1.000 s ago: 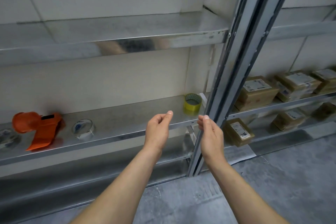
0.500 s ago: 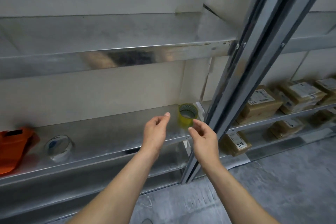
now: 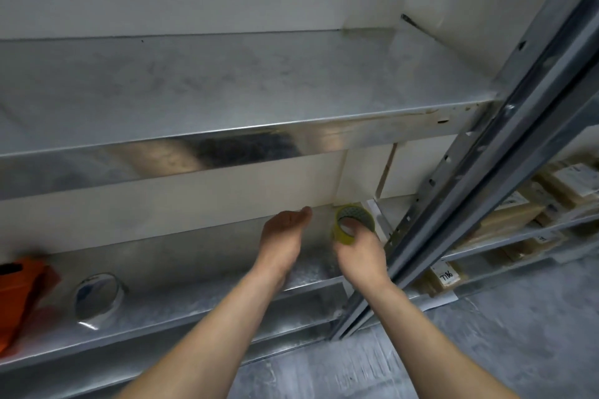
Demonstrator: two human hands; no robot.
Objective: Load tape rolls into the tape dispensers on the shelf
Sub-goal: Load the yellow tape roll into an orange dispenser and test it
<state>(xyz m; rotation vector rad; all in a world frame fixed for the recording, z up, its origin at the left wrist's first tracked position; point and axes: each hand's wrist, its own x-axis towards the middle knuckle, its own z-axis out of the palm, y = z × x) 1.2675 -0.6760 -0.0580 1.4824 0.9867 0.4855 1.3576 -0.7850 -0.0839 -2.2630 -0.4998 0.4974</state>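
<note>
Bare forearms are extended from the bottom edge over the grey floor (image 3: 486, 353). Left grip (image 3: 282, 236): released, fingers loosely curled, nothing held, hovering above the lower metal shelf (image 3: 194, 272). Right grip (image 3: 359, 253): closed on the yellow tape roll (image 3: 339, 234), fingers curled over its near rim. The roll is found at the shelf's right end, just beside the slotted steel upright (image 3: 486, 172); whether it is lifted clear cannot be told. Farther left on the same shelf a clear tape roll (image 3: 97, 296) is seen, with an orange tape dispenser (image 3: 19, 298) near it, partly cut off by the frame. Labelled parcels (image 3: 505, 220) are stacked beyond the upright. An upper shelf (image 3: 227, 91) is set above.
</note>
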